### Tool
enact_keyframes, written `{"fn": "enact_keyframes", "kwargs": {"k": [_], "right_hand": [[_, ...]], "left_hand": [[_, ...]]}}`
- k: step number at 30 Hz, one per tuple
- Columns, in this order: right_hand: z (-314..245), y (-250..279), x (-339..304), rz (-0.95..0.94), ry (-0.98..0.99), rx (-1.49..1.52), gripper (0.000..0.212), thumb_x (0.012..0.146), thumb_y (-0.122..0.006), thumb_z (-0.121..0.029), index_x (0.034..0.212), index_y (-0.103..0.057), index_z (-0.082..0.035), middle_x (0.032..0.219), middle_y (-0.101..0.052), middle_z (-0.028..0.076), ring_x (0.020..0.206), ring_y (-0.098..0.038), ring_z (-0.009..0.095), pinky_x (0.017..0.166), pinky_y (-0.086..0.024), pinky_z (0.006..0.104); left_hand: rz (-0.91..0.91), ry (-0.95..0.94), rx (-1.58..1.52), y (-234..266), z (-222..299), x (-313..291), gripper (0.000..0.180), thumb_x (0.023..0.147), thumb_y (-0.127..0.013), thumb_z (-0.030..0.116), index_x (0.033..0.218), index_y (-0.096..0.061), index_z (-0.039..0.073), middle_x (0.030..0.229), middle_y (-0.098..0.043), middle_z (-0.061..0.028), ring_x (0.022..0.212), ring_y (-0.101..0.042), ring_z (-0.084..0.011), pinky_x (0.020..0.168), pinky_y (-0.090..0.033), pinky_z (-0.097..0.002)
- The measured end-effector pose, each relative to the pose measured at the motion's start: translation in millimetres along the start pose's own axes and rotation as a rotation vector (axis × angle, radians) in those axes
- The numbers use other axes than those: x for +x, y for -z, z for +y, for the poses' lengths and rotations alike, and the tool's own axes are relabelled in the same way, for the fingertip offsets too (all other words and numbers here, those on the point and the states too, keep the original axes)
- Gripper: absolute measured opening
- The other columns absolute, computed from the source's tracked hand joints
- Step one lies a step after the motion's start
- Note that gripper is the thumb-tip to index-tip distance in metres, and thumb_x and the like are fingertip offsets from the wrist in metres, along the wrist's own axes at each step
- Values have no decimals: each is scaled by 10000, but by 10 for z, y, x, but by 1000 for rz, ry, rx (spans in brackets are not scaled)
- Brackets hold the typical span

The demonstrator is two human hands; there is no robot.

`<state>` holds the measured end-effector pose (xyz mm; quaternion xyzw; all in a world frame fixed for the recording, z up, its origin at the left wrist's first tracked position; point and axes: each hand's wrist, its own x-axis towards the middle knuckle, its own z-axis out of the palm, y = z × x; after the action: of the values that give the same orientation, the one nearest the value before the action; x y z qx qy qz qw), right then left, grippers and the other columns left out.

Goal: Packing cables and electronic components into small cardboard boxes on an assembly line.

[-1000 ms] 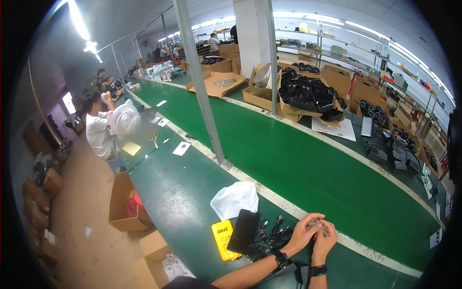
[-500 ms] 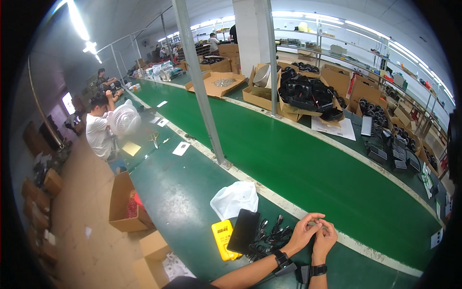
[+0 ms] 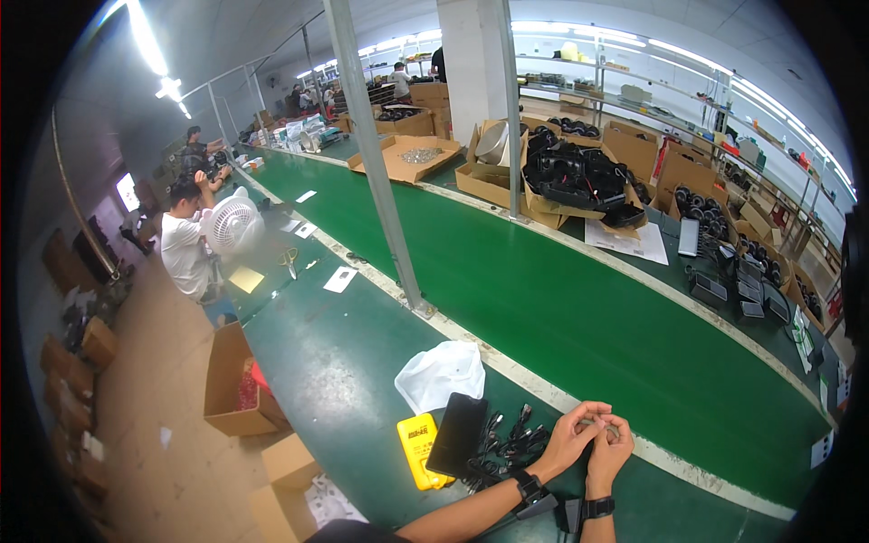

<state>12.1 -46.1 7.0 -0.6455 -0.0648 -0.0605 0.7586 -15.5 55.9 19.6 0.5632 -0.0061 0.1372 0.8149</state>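
Observation:
Above the near edge of the green bench, my left hand and my right hand meet at their fingertips. The fingers of both are bent and pinched together; whatever lies between them, if anything, is too small or hidden to make out. A black band with a dark block sits on each wrist. Just left of my left hand is a heap of black cables. Beside it a black smartphone-like slab partly covers a yellow case or box. A white plastic bag lies crumpled behind them.
A green conveyor belt runs past the bench, with a metal post at its edge. Cardboard boxes stand at the left. Farther along, a person sits near a white fan. Across the belt, a carton holds black parts.
My hands stay practically in place, fingertips still together. Far at the left, a seated person in dark clothes has shifted posture slightly.

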Motion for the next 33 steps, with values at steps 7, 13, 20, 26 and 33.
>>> {"fn": "enact_keyframes", "kwargs": {"k": [7,13,20,26,33], "right_hand": [[5,9,-1,34,13,5,120,973,-614,101,1059,-663,34,941,-713,54,691,-650,51,585,-449,201],[-5,19,5,56,-21,7,120,974,-609,99,1056,-669,37,937,-710,48,684,-631,40,585,-444,196],[4,14,2,82,-7,11,108,976,-618,89,1050,-671,31,931,-706,41,687,-622,35,586,-438,192],[-21,-11,-6,92,17,18,90,971,-624,94,1016,-623,16,934,-665,27,708,-621,43,590,-446,198],[20,20,0,87,26,17,141,958,-608,118,978,-541,-5,950,-584,20,732,-617,57,609,-469,211]], "left_hand": [[1,-19,-38,-9,-26,4,294,1051,-643,122,1311,-648,-15,1116,-699,-53,1013,-679,-107,893,-559,-270],[-9,-2,-32,5,-20,1,304,1060,-642,139,1326,-646,-9,1152,-703,-65,1064,-674,-117,929,-549,-281],[11,-24,-24,-20,-3,5,284,1047,-645,109,1304,-654,-10,1172,-714,-55,1037,-678,-100,898,-566,-273],[-5,-34,-28,-21,7,-2,279,1045,-642,100,1301,-656,-8,1212,-703,-58,1046,-667,-100,887,-569,-273],[-32,-20,-9,-2,-10,-4,296,1061,-639,128,1327,-647,-1,1280,-681,-69,1079,-634,-101,911,-542,-273]]}}
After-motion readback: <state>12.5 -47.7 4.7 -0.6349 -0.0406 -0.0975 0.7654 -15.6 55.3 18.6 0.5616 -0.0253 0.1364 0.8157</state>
